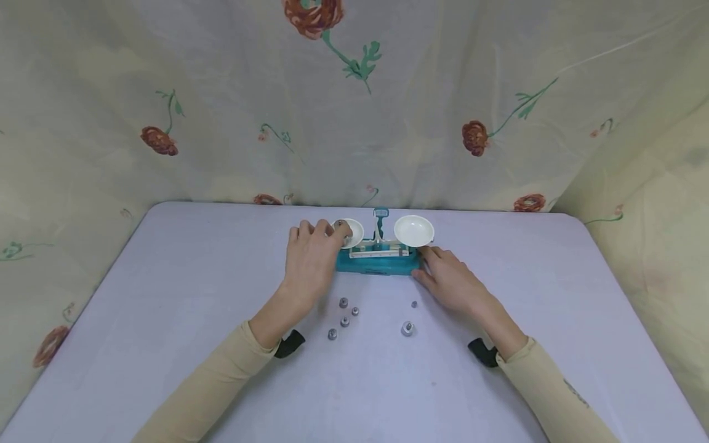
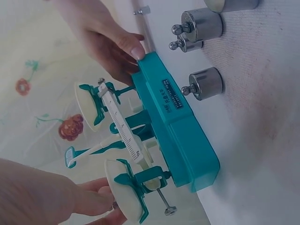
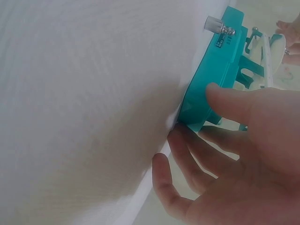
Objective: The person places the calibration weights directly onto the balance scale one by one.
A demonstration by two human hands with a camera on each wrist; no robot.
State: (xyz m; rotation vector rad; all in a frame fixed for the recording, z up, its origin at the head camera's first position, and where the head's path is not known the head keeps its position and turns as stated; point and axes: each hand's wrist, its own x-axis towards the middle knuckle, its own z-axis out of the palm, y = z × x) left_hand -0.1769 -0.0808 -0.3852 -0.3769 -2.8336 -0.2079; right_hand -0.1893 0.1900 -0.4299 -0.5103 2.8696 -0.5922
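A small balance scale with a teal base [image 1: 376,265] and two white pans stands on the table. My left hand [image 1: 311,258] is at the left pan [image 1: 356,235], thumb and fingers pinching a small metal weight [image 2: 114,205]; mostly its knob shows, and whether it touches the pan is hidden. At the scale's other end, my right hand [image 1: 455,284] grips the base, with the thumb on its front face in the right wrist view and the fingers behind. The right pan [image 1: 414,231] holds nothing visible.
Several knobbed metal weights, one of them a small weight [image 1: 344,302], stand in front of the scale on the left. A larger weight [image 1: 407,328] and a tiny one [image 1: 414,304] are to the right. Behind the white table [image 1: 194,277] hangs a flowered curtain [image 1: 221,92].
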